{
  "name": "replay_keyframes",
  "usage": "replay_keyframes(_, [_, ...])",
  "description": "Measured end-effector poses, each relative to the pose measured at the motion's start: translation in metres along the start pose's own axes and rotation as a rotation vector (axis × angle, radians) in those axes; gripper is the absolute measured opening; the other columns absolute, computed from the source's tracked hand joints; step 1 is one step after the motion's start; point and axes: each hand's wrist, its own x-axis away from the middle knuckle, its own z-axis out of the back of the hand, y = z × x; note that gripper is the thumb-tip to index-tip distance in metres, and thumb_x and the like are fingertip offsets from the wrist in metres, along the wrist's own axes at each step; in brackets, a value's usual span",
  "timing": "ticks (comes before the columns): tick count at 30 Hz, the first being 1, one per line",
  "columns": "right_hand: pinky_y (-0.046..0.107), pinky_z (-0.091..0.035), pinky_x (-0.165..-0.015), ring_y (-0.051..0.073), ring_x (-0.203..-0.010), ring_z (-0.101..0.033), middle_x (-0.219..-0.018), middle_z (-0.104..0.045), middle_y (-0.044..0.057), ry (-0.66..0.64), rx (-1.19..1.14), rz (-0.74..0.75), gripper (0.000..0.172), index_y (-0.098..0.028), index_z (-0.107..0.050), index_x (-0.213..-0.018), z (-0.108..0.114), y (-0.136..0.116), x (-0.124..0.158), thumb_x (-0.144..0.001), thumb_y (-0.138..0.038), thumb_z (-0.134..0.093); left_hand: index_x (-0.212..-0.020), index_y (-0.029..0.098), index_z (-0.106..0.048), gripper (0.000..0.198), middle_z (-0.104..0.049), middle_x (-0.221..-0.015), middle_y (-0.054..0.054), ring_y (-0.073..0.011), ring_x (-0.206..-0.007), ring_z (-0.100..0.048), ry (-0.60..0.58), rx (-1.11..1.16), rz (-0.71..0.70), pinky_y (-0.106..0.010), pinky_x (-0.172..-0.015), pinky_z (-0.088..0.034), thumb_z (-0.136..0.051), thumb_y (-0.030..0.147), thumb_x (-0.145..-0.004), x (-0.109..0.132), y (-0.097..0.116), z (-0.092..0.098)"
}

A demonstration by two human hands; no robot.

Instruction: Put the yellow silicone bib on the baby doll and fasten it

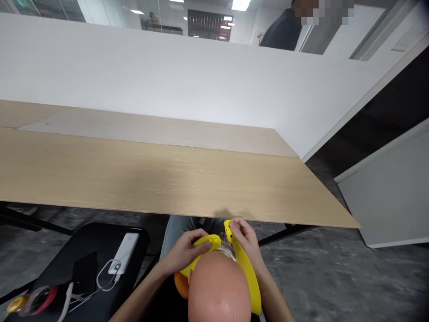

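A bald baby doll (pixel 219 288) is upright against my lap, seen from above and behind its head. Round its neck lies a yellow bib (pixel 252 279), its two strap ends apart in front of the head. My left hand (pixel 187 250) pinches the strap end with small round studs. Between the thumb and fingers of my right hand (pixel 244 235) is the other end, which has small dark holes. Something clear or whitish shows between the straps at the doll's neck. An orange rounded piece (pixel 181 285) sticks out below the left strap. The doll's body is hidden.
A long wooden table (pixel 150 179) stands just ahead, its front edge beyond my hands. On the left, a black chair seat (pixel 97 241) bears a white power bank (pixel 124 252), a dark phone-like slab (pixel 85 273) and cables. A person (pixel 283 29) is behind the glass partition.
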Motion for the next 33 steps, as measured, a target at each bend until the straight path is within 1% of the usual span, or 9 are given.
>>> replay_keyframes(4, [0.024, -0.038, -0.061, 0.012, -0.067, -0.048, -0.08, -0.053, 0.001, -0.046, 0.056, 0.015, 0.033, -0.019, -0.062, -0.106, 0.006, -0.004, 0.002, -0.087, -0.047, -0.061, -0.098, 0.016, -0.068, 0.032, -0.067, -0.095, -0.006, -0.0201, -0.09, -0.059, -0.097, -0.059, -0.032, -0.028, -0.078, -0.045, -0.059, 0.044, -0.087, 0.006, 0.006, 0.011])
replay_keyframes(9, [0.025, -0.038, -0.068, 0.014, -0.076, -0.049, -0.091, -0.058, 0.004, -0.209, 0.121, -0.002, 0.038, -0.021, -0.064, -0.117, 0.016, -0.015, 0.009, -0.087, -0.044, -0.062, -0.109, 0.02, -0.067, 0.035, -0.066, -0.105, -0.007, -0.0216, -0.096, -0.058, -0.13, -0.163, -0.041, -0.031, -0.086, -0.046, -0.062, 0.044, -0.084, 0.015, 0.014, 0.024])
replay_keyframes(13, [0.026, -0.04, -0.071, 0.018, -0.083, -0.051, -0.096, -0.059, 0.005, -0.319, 0.118, -0.033, 0.039, -0.02, -0.065, -0.114, 0.026, -0.022, 0.018, -0.082, -0.043, -0.068, -0.113, 0.021, -0.066, 0.04, -0.063, -0.115, -0.008, -0.0235, -0.105, -0.056, -0.173, -0.272, -0.071, -0.034, -0.095, -0.043, -0.066, 0.045, -0.081, 0.021, 0.02, 0.036])
replay_keyframes(17, [0.026, -0.037, -0.067, 0.017, -0.078, -0.049, -0.086, -0.055, 0.004, -0.415, 0.143, -0.01, 0.029, -0.016, -0.067, -0.09, 0.035, -0.032, 0.028, -0.08, -0.044, -0.069, -0.123, 0.024, -0.061, 0.047, -0.061, -0.124, -0.008, -0.0253, -0.115, -0.054, -0.243, -0.291, -0.076, -0.036, -0.102, -0.04, -0.069, 0.043, -0.08, 0.027, 0.021, 0.046])
replay_keyframes(20, [0.026, -0.033, -0.064, 0.016, -0.074, -0.048, -0.082, -0.053, 0.005, -0.397, 0.308, 0.054, 0.026, -0.016, -0.068, -0.082, 0.04, -0.041, 0.036, -0.086, -0.041, -0.063, -0.126, 0.026, -0.059, 0.053, -0.061, -0.129, -0.007, -0.0266, -0.118, -0.054, -0.27, -0.283, -0.094, -0.037, -0.103, -0.039, -0.073, 0.042, -0.077, 0.03, 0.018, 0.051])
replay_keyframes(24, [0.028, -0.038, -0.068, 0.017, -0.077, -0.052, -0.084, -0.056, 0.007, -0.374, 0.409, 0.113, 0.028, -0.017, -0.069, -0.077, 0.048, -0.052, 0.044, -0.088, -0.04, -0.059, -0.128, 0.026, -0.059, 0.06, -0.06, -0.13, -0.008, -0.0291, -0.119, -0.054, -0.308, -0.243, -0.097, -0.039, -0.104, -0.039, -0.077, 0.04, -0.073, 0.03, 0.017, 0.051])
replay_keyframes(27, [0.032, -0.043, -0.078, 0.021, -0.087, -0.058, -0.094, -0.06, 0.008, -0.417, 0.407, 0.108, 0.021, -0.019, -0.071, -0.082, 0.054, -0.061, 0.051, -0.089, -0.035, -0.06, -0.129, 0.027, -0.059, 0.058, -0.06, -0.131, -0.007, -0.0293, -0.119, -0.054, -0.321, -0.234, -0.095, -0.038, -0.104, -0.039, -0.076, 0.038, -0.074, 0.03, 0.017, 0.051])
replay_keyframes(30, [0.037, -0.043, -0.091, 0.024, -0.103, -0.058, -0.109, -0.061, 0.009, -0.467, 0.35, 0.121, 0.012, -0.024, -0.071, -0.091, 0.064, -0.064, 0.06, -0.088, -0.028, -0.06, -0.13, 0.029, -0.057, 0.055, -0.059, -0.132, -0.005, -0.0285, -0.122, -0.052, -0.322, -0.221, -0.088, -0.036, -0.106, -0.037, -0.073, 0.036, -0.078, 0.03, 0.014, 0.054])
replay_keyframes(33, [0.041, -0.041, -0.098, 0.025, -0.114, -0.055, -0.121, -0.057, 0.008, -0.495, 0.292, 0.134, 0.015, -0.028, -0.069, -0.098, 0.077, -0.062, 0.07, -0.089, -0.022, -0.059, -0.131, 0.029, -0.056, 0.054, -0.059, -0.133, -0.005, -0.0287, -0.124, -0.051, -0.348, -0.192, -0.062, -0.036, -0.106, -0.037, -0.071, 0.037, -0.079, 0.031, 0.014, 0.057])
